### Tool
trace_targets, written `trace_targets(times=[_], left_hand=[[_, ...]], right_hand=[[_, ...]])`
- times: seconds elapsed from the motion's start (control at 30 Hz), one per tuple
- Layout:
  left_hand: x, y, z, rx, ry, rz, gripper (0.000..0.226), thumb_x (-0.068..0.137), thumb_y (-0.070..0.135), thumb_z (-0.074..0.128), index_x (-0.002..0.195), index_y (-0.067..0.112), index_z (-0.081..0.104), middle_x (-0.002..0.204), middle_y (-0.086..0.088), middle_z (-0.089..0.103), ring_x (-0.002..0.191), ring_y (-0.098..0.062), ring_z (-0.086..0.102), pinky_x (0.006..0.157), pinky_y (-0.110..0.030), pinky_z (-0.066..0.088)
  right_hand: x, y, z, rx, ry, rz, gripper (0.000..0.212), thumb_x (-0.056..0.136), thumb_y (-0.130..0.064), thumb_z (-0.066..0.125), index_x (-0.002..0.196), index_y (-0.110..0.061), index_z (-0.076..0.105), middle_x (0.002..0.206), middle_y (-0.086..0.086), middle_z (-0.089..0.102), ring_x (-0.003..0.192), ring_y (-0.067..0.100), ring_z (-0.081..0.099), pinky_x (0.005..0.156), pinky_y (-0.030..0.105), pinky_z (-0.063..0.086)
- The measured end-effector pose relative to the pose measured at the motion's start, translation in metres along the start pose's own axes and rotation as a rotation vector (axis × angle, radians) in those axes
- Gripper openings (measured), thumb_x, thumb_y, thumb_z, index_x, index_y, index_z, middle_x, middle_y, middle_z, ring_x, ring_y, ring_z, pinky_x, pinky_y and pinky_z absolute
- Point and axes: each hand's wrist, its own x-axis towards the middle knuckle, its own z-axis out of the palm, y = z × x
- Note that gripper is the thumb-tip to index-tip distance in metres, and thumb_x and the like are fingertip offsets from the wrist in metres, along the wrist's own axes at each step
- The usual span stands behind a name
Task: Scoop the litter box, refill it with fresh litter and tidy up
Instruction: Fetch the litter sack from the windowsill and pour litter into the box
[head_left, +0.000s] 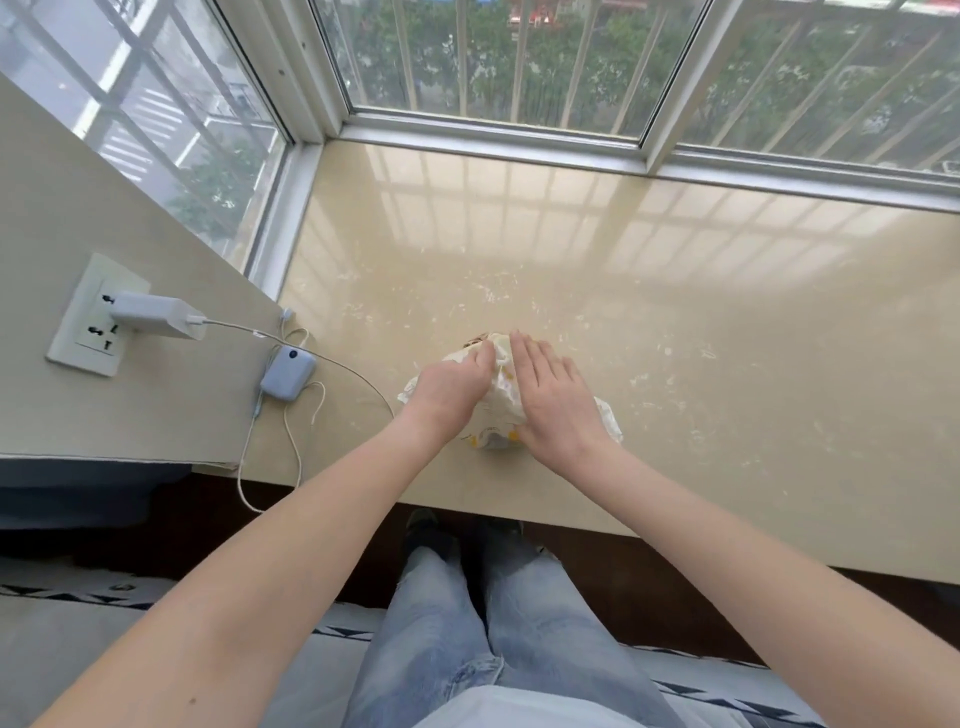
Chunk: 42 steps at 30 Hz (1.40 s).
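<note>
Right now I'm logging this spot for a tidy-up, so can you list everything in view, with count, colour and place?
Bag: one, white with yellow print, crumpled on the sill under both hands.
Window sill: one, glossy beige, pale flecks scattered on it.
Wall socket: one, white, on the beige wall at left.
Charger: one, white, plugged into the socket.
Small device: one, pale blue, at the sill's left edge.
Cables: white, count unclear, trailing off the sill.
Windows: white-framed, bars outside.
Jeans: blue.
Left hand: fingers straight, on the bag.
Right hand: flat on the bag.
</note>
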Motion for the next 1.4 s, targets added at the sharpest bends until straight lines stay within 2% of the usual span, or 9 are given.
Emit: trace_targets(times=[0.13, 0.27, 0.37, 0.47, 0.67, 0.83, 1.03, 1.17, 1.4], left_hand=[[-0.001, 0.000, 0.018, 0.062, 0.183, 0.145, 0.060, 0.037, -0.008, 0.061, 0.096, 0.004, 0.060, 0.049, 0.003, 0.050, 0.035, -0.015, 0.048, 0.032, -0.017, 0.026], [-0.011, 0.001, 0.040, 0.125, 0.260, 0.222, 0.043, 0.050, -0.011, 0.066, 0.089, 0.008, 0.070, 0.064, -0.001, 0.059, 0.051, -0.016, 0.055, 0.041, -0.024, 0.040], [-0.015, 0.000, 0.055, 0.119, 0.215, 0.237, 0.045, 0.061, -0.011, 0.055, 0.099, 0.007, 0.070, 0.086, -0.014, 0.070, 0.071, -0.029, 0.067, 0.061, -0.033, 0.057], [-0.013, -0.001, 0.064, 0.116, 0.235, 0.260, 0.040, 0.057, -0.007, 0.063, 0.092, 0.009, 0.074, 0.085, -0.012, 0.072, 0.067, -0.028, 0.069, 0.057, -0.030, 0.057], [-0.012, -0.009, 0.054, -0.038, 0.479, 0.326, 0.047, 0.061, -0.001, 0.073, 0.101, 0.014, 0.053, 0.064, 0.007, 0.058, 0.045, -0.011, 0.050, 0.036, -0.021, 0.036], [-0.015, -0.018, 0.041, -0.032, 0.566, 0.369, 0.037, 0.070, -0.004, 0.051, 0.100, 0.018, 0.051, 0.057, 0.005, 0.052, 0.039, -0.013, 0.043, 0.036, -0.020, 0.029], [-0.009, -0.033, 0.000, -0.014, 0.682, 0.544, 0.040, 0.079, -0.010, 0.033, 0.087, 0.016, 0.061, 0.053, 0.004, 0.047, 0.039, -0.014, 0.041, 0.039, -0.021, 0.024], [-0.015, -0.028, -0.027, 0.035, 0.824, 0.757, 0.027, 0.077, -0.008, 0.046, 0.088, 0.015, 0.056, 0.055, 0.004, 0.043, 0.043, -0.015, 0.038, 0.043, -0.025, 0.023], [-0.029, 0.018, -0.052, 0.022, 0.752, 1.087, 0.044, 0.083, -0.011, 0.031, 0.080, 0.013, 0.068, 0.056, 0.003, 0.047, 0.044, -0.015, 0.037, 0.049, -0.026, 0.016]], right_hand=[[0.016, -0.002, 0.003, 0.015, -0.160, 0.099, 0.094, 0.077, -0.025, 0.068, 0.151, -0.021, 0.010, 0.154, 0.004, 0.022, 0.142, 0.026, 0.020, 0.112, 0.046, 0.027], [0.013, 0.007, 0.024, -0.009, -0.342, 0.196, 0.098, 0.081, -0.006, 0.067, 0.153, -0.023, 0.002, 0.153, 0.018, 0.022, 0.139, 0.039, 0.025, 0.109, 0.052, 0.030], [0.004, 0.018, 0.045, -0.165, -0.231, 0.013, 0.084, 0.048, 0.000, 0.087, 0.125, 0.009, 0.054, 0.100, 0.023, 0.066, 0.093, 0.030, 0.067, 0.080, 0.034, 0.056], [0.003, 0.029, 0.056, -0.244, -0.128, -0.140, 0.055, 0.030, 0.004, 0.085, 0.083, 0.004, 0.072, 0.062, 0.008, 0.063, 0.051, 0.018, 0.062, 0.046, 0.022, 0.049], [0.007, 0.041, 0.034, -0.235, 0.055, -0.315, 0.056, 0.041, 0.010, 0.067, 0.096, 0.003, 0.072, 0.059, 0.004, 0.058, 0.044, 0.017, 0.055, 0.036, 0.022, 0.041], [0.005, 0.038, 0.013, -0.239, 0.140, -0.333, 0.049, 0.047, 0.008, 0.057, 0.092, -0.001, 0.074, 0.056, 0.002, 0.052, 0.038, 0.016, 0.047, 0.034, 0.022, 0.032], [-0.014, 0.023, -0.006, -0.328, 0.312, -0.174, 0.027, 0.063, 0.010, 0.063, 0.081, -0.007, 0.072, 0.056, -0.001, 0.045, 0.040, 0.014, 0.037, 0.037, 0.024, 0.020], [-0.053, 0.003, -0.017, -0.374, 0.507, -0.041, 0.019, 0.083, 0.002, 0.060, 0.086, -0.010, 0.074, 0.063, -0.002, 0.051, 0.044, 0.011, 0.039, 0.032, 0.024, 0.031], [-0.135, -0.024, -0.007, -0.352, 0.558, 0.289, 0.013, 0.087, -0.001, 0.064, 0.090, -0.007, 0.074, 0.070, 0.001, 0.060, 0.046, 0.012, 0.044, 0.037, 0.022, 0.035]])
